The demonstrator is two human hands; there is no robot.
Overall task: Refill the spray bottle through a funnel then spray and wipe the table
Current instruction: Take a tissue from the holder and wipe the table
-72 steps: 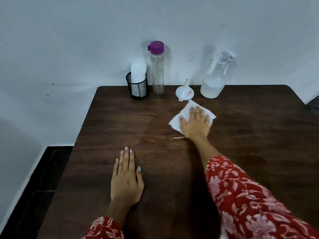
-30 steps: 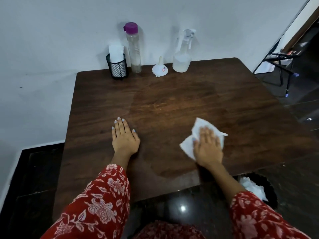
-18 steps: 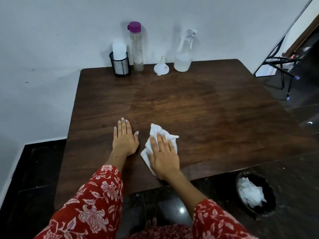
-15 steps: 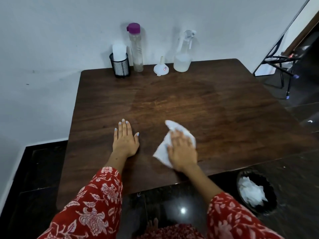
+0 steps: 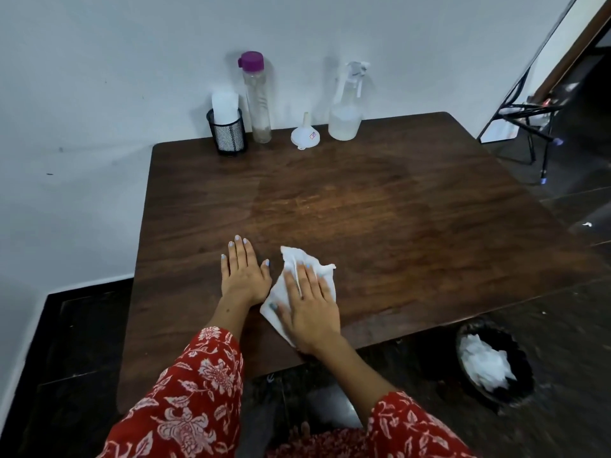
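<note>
Since half a second ago the right hand (image 5: pixel 309 309) has dragged the white cloth (image 5: pixel 299 279) back leftward, so it's now sitting just beside the left hand (image 5: pixel 244 276) near the front edge of the table (image 5: pixel 413 226). Right-hand fingers are lying straight and close together, pressing flat on the crumpled cloth, not pinching it. Left hand is resting palm down on the wood, fingers straight and together, thumb sticking out toward the cloth.

Tabletop is dark brown wood grain, and a lighter, shinier patch is showing across the middle of it. Along the back edge, against the wall, the spray bottle (image 5: pixel 345 107) is standing upright with pale liquid in the bottom, the white funnel (image 5: pixel 305 135) is sitting wide end down just left of it, then a tall clear bottle with a purple cap (image 5: pixel 256 100), then a black mesh cup (image 5: pixel 226 132) holding something white.

Wall is plain whitish. Floor is dark and glossy. Down on the right, a black bin (image 5: pixel 496 368) is holding crumpled white paper. Some black metal legs (image 5: pixel 529 127) are showing far right.
</note>
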